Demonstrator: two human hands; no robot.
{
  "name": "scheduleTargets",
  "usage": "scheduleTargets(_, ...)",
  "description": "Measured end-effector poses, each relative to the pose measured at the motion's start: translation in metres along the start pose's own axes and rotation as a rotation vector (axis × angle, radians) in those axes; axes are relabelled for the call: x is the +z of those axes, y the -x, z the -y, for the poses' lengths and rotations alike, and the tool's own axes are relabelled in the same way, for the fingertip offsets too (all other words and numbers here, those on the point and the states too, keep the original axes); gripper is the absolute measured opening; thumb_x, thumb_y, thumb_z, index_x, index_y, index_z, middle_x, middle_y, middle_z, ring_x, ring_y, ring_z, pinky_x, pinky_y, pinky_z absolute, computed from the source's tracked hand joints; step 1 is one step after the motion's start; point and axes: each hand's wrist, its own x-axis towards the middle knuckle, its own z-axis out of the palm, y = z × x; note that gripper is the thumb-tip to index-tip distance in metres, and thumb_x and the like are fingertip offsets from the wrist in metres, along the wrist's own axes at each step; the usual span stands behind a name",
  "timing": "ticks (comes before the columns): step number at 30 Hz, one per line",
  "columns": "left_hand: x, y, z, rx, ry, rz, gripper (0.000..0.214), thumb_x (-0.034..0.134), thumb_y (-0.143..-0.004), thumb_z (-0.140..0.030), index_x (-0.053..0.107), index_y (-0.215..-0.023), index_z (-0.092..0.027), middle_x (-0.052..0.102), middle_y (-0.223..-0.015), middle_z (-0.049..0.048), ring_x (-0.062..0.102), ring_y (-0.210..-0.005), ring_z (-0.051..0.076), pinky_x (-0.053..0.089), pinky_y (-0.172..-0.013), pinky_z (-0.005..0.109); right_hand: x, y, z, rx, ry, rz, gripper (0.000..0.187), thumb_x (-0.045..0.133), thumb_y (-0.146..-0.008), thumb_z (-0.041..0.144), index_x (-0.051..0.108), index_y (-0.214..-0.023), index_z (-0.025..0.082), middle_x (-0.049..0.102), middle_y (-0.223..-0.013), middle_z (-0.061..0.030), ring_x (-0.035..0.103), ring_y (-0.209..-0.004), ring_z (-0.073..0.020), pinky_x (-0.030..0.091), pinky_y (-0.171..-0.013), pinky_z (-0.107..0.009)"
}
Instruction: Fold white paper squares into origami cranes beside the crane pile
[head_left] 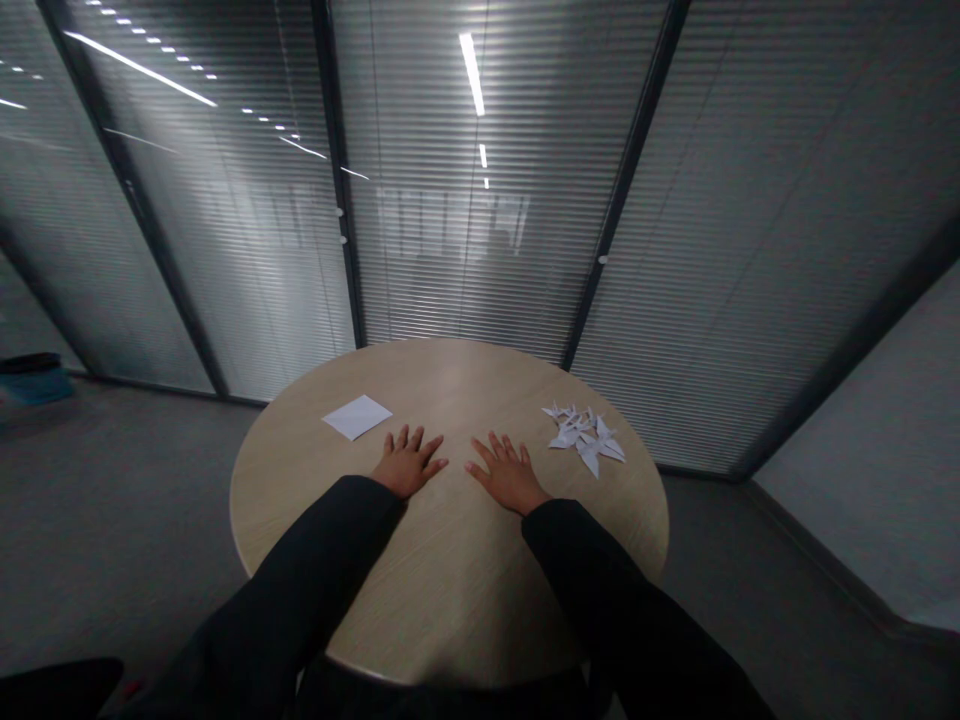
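Left hand (409, 464) and right hand (510, 474): palms down on the table (450, 580), fingers splayed, gripping nothing. White paper (358, 417) lies flat just beyond the left hand, 1 sheet or a stack, can't tell. Folded paper pieces (586, 437) clustered beside the right hand. Split sides probably keep flat and folded paper apart, both reachable.

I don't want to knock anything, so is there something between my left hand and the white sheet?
Nothing visible: only tabletop shows between the left hand, spread palm down, and the white sheet ahead and to its left. The folded paper pieces lie right of the right hand, outside that gap.
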Motion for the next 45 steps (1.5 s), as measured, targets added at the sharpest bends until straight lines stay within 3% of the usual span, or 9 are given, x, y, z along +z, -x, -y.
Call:
scheduleTargets(11, 0.003, -0.001, 0.002, 0.016, 0.03, -0.028, 0.061, 0.026, -0.091, -0.061, 0.036, -0.143, -0.032, 0.032, -0.152, 0.0117, 0.022, -0.14, 0.038, 0.018, -0.107, 0.06, -0.001, 0.0, 0.001, 0.008, -0.011, -0.001, 0.063, 0.028, -0.092, 0.061, 0.027, -0.147, 0.03, 0.02, -0.156, -0.0103, 0.016, -0.143, -0.0307, 0.011, -0.111, -0.054)
scheduleTargets(15, -0.001, -0.002, 0.006, 0.045, 0.033, -0.077, 0.057, 0.031, -0.091, -0.057, 0.047, -0.137, -0.026, 0.042, -0.145, 0.012, 0.032, -0.135, 0.036, 0.025, -0.106, 0.054, 0.0, -0.002, -0.002, 0.005, -0.037, -0.109, 0.053, 0.037, -0.092, 0.055, 0.045, -0.138, 0.028, 0.037, -0.149, -0.0097, 0.03, -0.138, -0.0284, 0.019, -0.11, -0.051)
scheduleTargets(20, -0.009, -0.005, 0.011, 0.015, 0.096, -0.158, 0.041, 0.033, -0.095, -0.039, 0.063, -0.117, -0.021, 0.061, -0.121, 0.0109, 0.053, -0.113, 0.024, 0.039, -0.098, 0.039, -0.005, -0.003, -0.009, -0.05, -0.096, -0.237, 0.031, 0.042, -0.094, 0.032, 0.067, -0.109, 0.021, 0.066, -0.119, -0.0068, 0.056, -0.112, -0.0188, 0.036, -0.099, -0.031)
scheduleTargets(28, -0.014, -0.006, 0.018, -0.036, 0.154, -0.241, 0.037, 0.037, -0.094, -0.034, 0.07, -0.097, -0.017, 0.067, -0.096, 0.0113, 0.06, -0.094, 0.021, 0.044, -0.087, 0.032, -0.01, -0.001, -0.012, -0.051, -0.129, -0.289, 0.031, 0.038, -0.094, 0.023, 0.068, -0.104, 0.019, 0.07, -0.108, -0.0065, 0.062, -0.101, -0.0187, 0.04, -0.092, -0.028)
scheduleTargets(32, -0.013, -0.008, 0.026, -0.085, 0.142, -0.309, 0.035, 0.041, -0.092, -0.034, 0.07, -0.098, -0.016, 0.067, -0.096, 0.0116, 0.06, -0.095, 0.022, 0.045, -0.084, 0.032, -0.01, 0.001, -0.014, -0.022, -0.157, -0.286, 0.032, 0.038, -0.094, 0.024, 0.067, -0.106, 0.02, 0.07, -0.109, -0.0057, 0.062, -0.101, -0.0191, 0.04, -0.092, -0.029)
scheduleTargets(36, -0.011, -0.009, 0.041, -0.186, 0.106, -0.369, 0.036, 0.045, -0.089, -0.036, 0.068, -0.108, -0.016, 0.067, -0.107, 0.0127, 0.056, -0.104, 0.026, 0.043, -0.091, 0.035, -0.01, 0.005, -0.018, -0.018, -0.161, -0.295, 0.031, 0.038, -0.093, 0.024, 0.067, -0.105, 0.02, 0.071, -0.106, -0.005, 0.063, -0.099, -0.0183, 0.041, -0.09, -0.028)
scheduleTargets(41, -0.009, -0.013, 0.066, -0.293, 0.032, -0.354, 0.046, 0.048, -0.087, -0.041, 0.06, -0.122, -0.014, 0.062, -0.122, 0.0151, 0.053, -0.114, 0.029, 0.041, -0.095, 0.037, -0.011, 0.006, -0.025, -0.029, -0.182, -0.314, 0.03, 0.04, -0.092, 0.023, 0.067, -0.102, 0.019, 0.072, -0.103, -0.005, 0.064, -0.096, -0.0173, 0.041, -0.087, -0.026)
scheduleTargets(45, -0.006, -0.017, 0.08, -0.326, 0.047, -0.297, 0.042, 0.047, -0.088, -0.039, 0.062, -0.119, -0.016, 0.065, -0.119, 0.0134, 0.057, -0.11, 0.028, 0.042, -0.093, 0.035, -0.01, 0.005, -0.03, -0.027, -0.19, -0.315, 0.029, 0.041, -0.092, 0.022, 0.068, -0.102, 0.02, 0.072, -0.104, -0.0045, 0.064, -0.096, -0.0166, 0.042, -0.088, -0.025)
